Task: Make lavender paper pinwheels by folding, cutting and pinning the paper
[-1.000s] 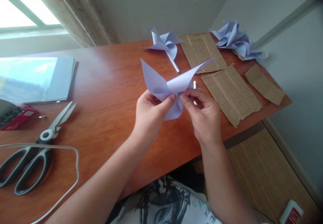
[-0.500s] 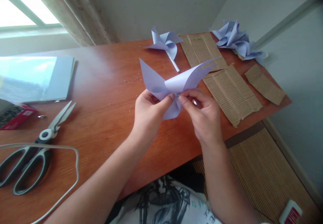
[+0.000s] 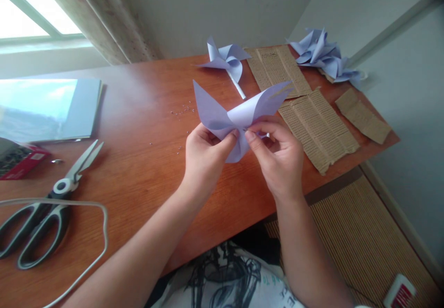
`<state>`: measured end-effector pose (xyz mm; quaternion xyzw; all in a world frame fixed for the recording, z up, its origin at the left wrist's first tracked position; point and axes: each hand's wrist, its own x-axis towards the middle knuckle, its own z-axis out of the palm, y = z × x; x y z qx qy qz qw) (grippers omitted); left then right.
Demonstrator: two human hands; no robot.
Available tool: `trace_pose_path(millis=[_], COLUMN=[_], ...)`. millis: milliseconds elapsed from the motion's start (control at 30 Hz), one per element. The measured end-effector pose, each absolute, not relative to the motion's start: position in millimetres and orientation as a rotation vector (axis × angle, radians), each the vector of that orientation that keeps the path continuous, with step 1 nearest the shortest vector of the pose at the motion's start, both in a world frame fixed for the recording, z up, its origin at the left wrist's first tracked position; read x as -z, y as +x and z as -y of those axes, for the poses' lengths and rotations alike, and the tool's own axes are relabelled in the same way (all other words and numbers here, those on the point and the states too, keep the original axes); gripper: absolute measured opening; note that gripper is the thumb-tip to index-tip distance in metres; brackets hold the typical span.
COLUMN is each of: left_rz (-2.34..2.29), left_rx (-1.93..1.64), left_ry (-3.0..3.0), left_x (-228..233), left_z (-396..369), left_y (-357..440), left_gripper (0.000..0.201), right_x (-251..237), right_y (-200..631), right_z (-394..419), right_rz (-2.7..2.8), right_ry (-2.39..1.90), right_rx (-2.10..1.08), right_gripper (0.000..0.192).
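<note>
I see both hands raised just above the wooden surface (image 3: pixel 145 113), meeting at the middle of a pale blue paper pinwheel (image 3: pixel 239 113). My left hand (image 3: pixel 204 160) has its thumb and fingers (image 3: pixel 231 138) pinched shut on the folded centre of the paper from the left. My right hand (image 3: pixel 277 157) closes its fingers (image 3: pixel 250 137) on the same centre from the right, so the two thumbs nearly touch. A small white stick shows just behind the right fingers, but I cannot tell whether they grip it.

The paper's blades fan up and away from the fingers: one pointed blade to the upper left, one curling to the upper right, one hanging below between the hands.

Beyond the fingers lies a finished pinwheel (image 3: pixel 225 60) with a white stick. To the right of the right fingers lie corrugated cardboard pieces (image 3: pixel 317 127), and past them a heap of blue pinwheels (image 3: pixel 324 56). Well to the left of the left fingers sit scissors (image 3: pixel 45 206), a white cable (image 3: pixel 86 234) and a grey booklet (image 3: pixel 48 107).
</note>
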<state>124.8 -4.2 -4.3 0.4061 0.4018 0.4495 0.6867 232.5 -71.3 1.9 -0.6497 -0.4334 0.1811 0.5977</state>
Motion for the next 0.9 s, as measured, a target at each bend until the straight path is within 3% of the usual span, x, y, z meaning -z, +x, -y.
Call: trace_pose_path(millis=[900], left_rz=[-0.872], left_rx=[-1.002], left_ry=[0.934], left_x=[8], left_z=[4], left_y=[124], left_gripper=[0.018], right_x=[0], right_y=[234], right_z=[69], right_rz=[0.997], right_ry=[-1.446], right_rx=[-0.431], right_gripper=[0.002])
